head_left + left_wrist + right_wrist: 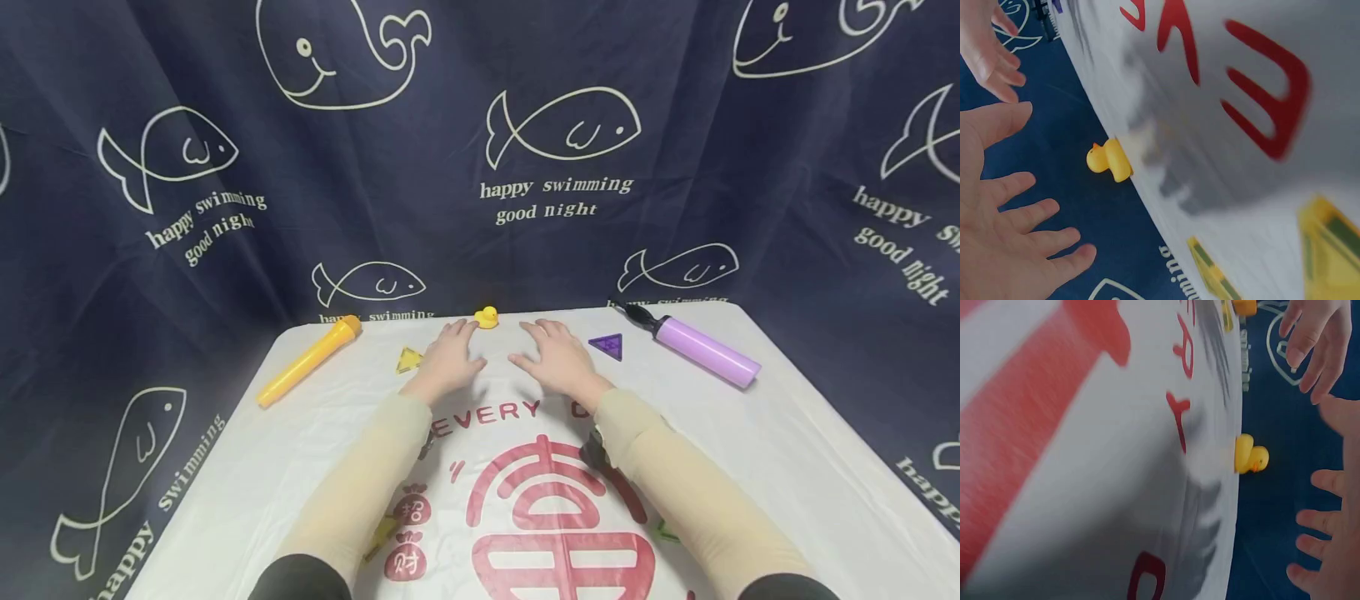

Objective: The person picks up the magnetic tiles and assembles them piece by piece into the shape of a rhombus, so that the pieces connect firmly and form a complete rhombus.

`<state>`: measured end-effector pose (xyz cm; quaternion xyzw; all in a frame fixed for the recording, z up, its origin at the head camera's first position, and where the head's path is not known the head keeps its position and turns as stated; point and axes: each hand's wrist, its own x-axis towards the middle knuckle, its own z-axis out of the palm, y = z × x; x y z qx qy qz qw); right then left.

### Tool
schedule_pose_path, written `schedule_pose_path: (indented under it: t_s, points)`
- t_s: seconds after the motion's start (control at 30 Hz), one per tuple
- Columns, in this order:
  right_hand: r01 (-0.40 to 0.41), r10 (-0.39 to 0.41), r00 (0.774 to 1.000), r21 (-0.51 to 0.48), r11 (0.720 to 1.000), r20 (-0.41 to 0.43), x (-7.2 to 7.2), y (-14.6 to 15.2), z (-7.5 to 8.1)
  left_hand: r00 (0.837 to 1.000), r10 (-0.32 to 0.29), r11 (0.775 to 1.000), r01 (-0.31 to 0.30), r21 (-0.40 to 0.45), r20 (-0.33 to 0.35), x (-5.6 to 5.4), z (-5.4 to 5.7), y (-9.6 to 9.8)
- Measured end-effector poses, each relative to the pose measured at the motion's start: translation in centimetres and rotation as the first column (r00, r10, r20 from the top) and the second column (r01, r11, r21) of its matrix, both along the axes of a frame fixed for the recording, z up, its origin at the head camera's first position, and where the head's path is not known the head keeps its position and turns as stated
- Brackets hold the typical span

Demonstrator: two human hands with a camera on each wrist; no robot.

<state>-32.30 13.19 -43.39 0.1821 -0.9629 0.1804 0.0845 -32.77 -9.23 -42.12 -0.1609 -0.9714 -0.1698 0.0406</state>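
Both bare hands reach out over the far part of the table, held apart with nothing in them. My left hand (450, 358) has its fingers spread, thumb turned inward; my right hand (557, 357) mirrors it. Between and just beyond them sits a small yellow rubber duck (487, 317) at the table's far edge. In the left wrist view the duck (1117, 161) is beyond the fingers of the left hand (1016, 244). The right wrist view has the duck (1246, 454) beside the right hand (1338, 531). A yellow triangle tile (409, 360) lies beside the left hand, a purple triangle tile (609, 345) beside the right.
An orange-yellow toy microphone (309, 362) lies at the left edge, a lilac hand pump (708, 353) with a black end at the far right. Sleeves partly cover a dark object (592, 452), a yellow piece (380, 536) and a green piece (666, 532). A navy curtain (465, 242) hangs behind.
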Motion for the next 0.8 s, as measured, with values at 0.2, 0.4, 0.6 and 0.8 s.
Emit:
schedule_pose_path:
  t_s: [0.2, 0.4, 0.6, 0.8]
  points:
    - [-0.196, 0.197, 0.98, -0.063, 0.978, 0.002, 2.1, -1.3, 0.2, 0.999, -0.016, 0.998, 0.018, 0.053, -0.037, 2.0, 0.8, -2.4]
    - [-0.357, 0.36, 0.932, -0.055, 0.932, 0.047, 4.9, -3.4, 0.0, 1.0, -0.027, 0.998, 0.027, 0.058, 0.005, 4.1, 1.5, -5.0]
    - [-0.463, 0.463, 0.879, -0.031, 0.886, 0.115, 7.9, -5.6, -0.1, 0.997, -0.062, 0.995, 0.058, 0.085, 0.038, 6.2, 1.7, -7.7]
    - [-0.619, 0.613, 0.759, -0.046, 0.784, 0.222, 10.2, -7.5, -0.4, 0.995, -0.032, 0.992, 0.02, 0.125, 0.092, 7.5, 0.6, -10.7]
